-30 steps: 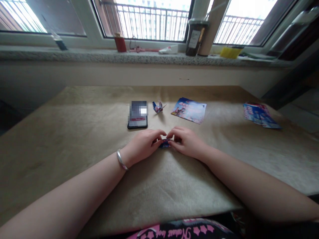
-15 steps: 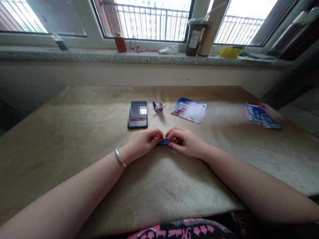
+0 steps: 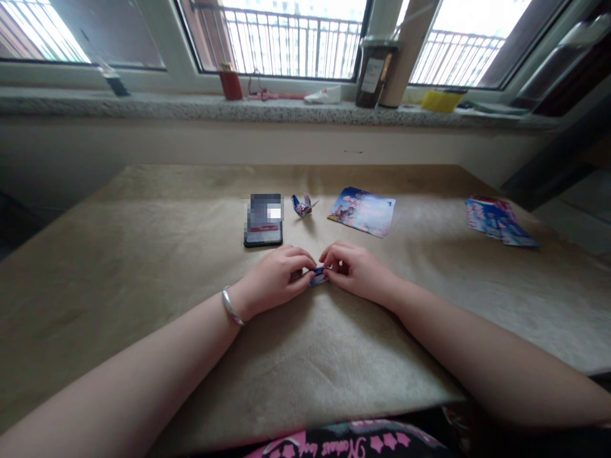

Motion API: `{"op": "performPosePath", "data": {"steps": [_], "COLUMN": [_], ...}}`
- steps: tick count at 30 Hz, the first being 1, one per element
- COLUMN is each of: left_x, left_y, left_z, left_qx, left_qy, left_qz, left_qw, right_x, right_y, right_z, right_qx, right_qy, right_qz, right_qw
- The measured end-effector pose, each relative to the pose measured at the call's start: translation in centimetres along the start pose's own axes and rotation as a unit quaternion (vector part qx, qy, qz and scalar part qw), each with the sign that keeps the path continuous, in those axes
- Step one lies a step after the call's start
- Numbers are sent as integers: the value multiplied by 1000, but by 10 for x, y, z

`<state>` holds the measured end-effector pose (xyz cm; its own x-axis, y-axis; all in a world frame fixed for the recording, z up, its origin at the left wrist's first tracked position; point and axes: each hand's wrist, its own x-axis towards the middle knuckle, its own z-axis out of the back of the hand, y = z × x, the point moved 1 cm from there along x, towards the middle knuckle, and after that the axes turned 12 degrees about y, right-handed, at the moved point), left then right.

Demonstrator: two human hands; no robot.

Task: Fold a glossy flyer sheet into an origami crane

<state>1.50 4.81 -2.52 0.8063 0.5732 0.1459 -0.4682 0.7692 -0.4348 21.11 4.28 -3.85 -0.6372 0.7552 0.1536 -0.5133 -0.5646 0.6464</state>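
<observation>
A small folded piece of blue and white paper (image 3: 319,278) is pinched between my two hands, low over the middle of the table. My left hand (image 3: 281,273), with a silver bangle at the wrist, is closed on its left end. On the right end, the thumb and fingers of my right hand (image 3: 354,270) grip it. My fingers cover much of the paper, so its full shape is hidden. Just beyond my hands stands a folded paper crane (image 3: 303,205) with blue and pink print.
A phone (image 3: 264,221) lies beyond my left hand. Printed square paper sheets (image 3: 363,212) lie behind my right hand, and more printed paper (image 3: 501,221) sits at the table's right. The window sill (image 3: 172,109) holds a red container (image 3: 231,83) and a dark jar (image 3: 375,71).
The folded paper has turned and shifted slightly to the right, now showing a whitish face. My left hand has moved a little right, its fingers stretched further over the paper.
</observation>
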Motion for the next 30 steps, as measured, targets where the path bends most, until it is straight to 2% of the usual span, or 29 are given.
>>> {"op": "performPosePath", "data": {"steps": [4,10,16,30], "left_x": [1,0,-1,0], "left_y": [1,0,-6,-4], "left_z": [1,1,2,0], "left_qx": [43,158,242,203], "left_qy": [14,2,19,30], "left_qz": [-18,-54,-51,-41], "left_qw": [999,986,969,978], "right_x": [-1,-3,-2,-4], "right_y": [1,2,0,7], "right_z": [3,8,8,13], "right_qx": [-60,-172,-247,-262], "right_qy": [13,12,13,62], "right_qz": [15,73,76,68], "right_qw": [998,982,966,961]}}
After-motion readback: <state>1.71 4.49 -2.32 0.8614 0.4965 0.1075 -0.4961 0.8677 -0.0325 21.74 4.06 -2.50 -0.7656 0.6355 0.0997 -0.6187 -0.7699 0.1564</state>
